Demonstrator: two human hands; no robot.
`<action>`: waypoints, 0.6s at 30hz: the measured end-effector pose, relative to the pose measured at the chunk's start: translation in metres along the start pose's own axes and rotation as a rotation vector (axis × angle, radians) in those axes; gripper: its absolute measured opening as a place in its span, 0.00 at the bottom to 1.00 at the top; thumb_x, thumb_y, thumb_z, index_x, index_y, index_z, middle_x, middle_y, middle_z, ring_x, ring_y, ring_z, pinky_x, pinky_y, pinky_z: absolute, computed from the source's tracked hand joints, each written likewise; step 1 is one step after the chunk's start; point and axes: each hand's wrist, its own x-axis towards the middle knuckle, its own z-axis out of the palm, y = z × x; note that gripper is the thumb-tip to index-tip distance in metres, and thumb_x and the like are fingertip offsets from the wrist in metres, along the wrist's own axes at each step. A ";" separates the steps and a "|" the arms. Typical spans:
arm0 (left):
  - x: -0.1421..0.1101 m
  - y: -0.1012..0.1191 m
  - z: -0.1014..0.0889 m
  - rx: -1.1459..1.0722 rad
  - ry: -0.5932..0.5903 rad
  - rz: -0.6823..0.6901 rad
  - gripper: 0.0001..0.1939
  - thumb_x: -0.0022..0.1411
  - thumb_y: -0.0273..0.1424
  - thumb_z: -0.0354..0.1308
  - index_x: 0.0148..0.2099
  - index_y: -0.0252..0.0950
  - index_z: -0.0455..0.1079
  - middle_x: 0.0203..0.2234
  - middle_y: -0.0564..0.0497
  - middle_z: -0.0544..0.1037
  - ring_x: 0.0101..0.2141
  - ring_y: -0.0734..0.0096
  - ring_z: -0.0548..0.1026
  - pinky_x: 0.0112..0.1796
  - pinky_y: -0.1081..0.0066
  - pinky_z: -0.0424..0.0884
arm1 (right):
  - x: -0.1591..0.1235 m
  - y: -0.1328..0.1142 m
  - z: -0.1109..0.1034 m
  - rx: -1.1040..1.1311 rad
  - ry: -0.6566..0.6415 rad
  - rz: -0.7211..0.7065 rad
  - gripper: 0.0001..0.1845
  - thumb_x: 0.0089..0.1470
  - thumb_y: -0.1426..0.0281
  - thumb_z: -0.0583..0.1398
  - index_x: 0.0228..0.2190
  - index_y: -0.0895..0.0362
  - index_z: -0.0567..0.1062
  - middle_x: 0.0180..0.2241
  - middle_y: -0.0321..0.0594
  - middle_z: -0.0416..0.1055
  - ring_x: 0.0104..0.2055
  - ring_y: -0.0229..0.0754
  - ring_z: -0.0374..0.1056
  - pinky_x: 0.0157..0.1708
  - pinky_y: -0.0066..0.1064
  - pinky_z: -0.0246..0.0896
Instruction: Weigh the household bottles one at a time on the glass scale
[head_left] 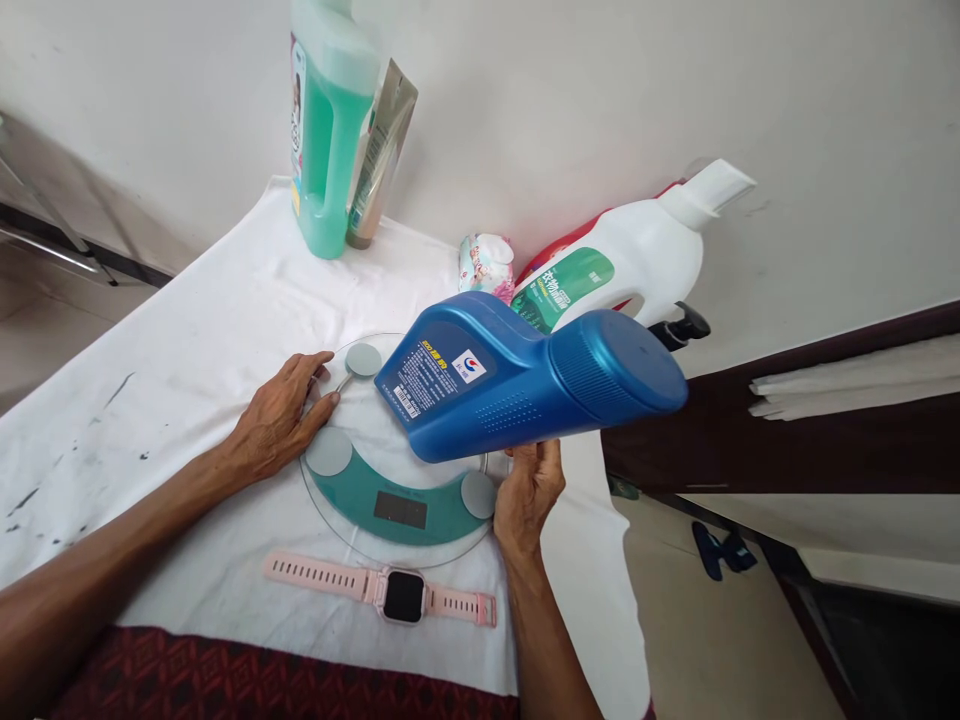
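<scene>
A round glass scale (442, 512) with a teal band, a dark display and grey discs lies on the white cloth. My left hand (281, 415) grips its left rim, thumb over the glass and fingers along the edge. At the right rim, my right hand (529, 500) has its fingers closed on the edge, with the fingertips partly hidden by the bottle. A large blue bottle (487, 385) with a ribbed cap stands on the glass between my hands, touched by neither as far as I can see. The display shows no readable digits. Just below the scale lies a pink-strapped smartwatch (403, 596).
Against the wall stand a green liquid bottle (326, 215), a gold tube (379, 160), a small floral pack (484, 265) and a white detergent bottle (637, 245). A black pump top (686, 325) pokes out behind the blue cap. Dark slippers (721, 552) lie on the floor at right.
</scene>
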 end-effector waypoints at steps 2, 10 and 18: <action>0.000 0.001 -0.001 0.002 -0.002 -0.001 0.24 0.72 0.41 0.51 0.64 0.35 0.63 0.48 0.43 0.76 0.41 0.60 0.77 0.45 0.56 0.77 | -0.001 -0.002 0.000 0.012 -0.010 0.005 0.24 0.63 0.46 0.56 0.39 0.55 0.74 0.34 0.37 0.72 0.37 0.43 0.66 0.41 0.35 0.59; 0.000 0.000 0.000 -0.003 0.004 -0.002 0.23 0.72 0.41 0.51 0.64 0.37 0.63 0.48 0.43 0.77 0.42 0.59 0.77 0.43 0.57 0.77 | -0.001 -0.002 0.000 0.033 -0.029 -0.009 0.20 0.61 0.50 0.60 0.37 0.54 0.73 0.33 0.35 0.70 0.39 0.43 0.66 0.46 0.37 0.60; 0.000 0.001 -0.001 -0.004 -0.002 0.000 0.23 0.72 0.41 0.51 0.64 0.36 0.63 0.46 0.44 0.76 0.40 0.61 0.76 0.43 0.58 0.77 | -0.001 0.001 0.000 0.004 -0.031 -0.015 0.21 0.60 0.49 0.60 0.37 0.55 0.73 0.34 0.35 0.70 0.40 0.44 0.67 0.48 0.38 0.60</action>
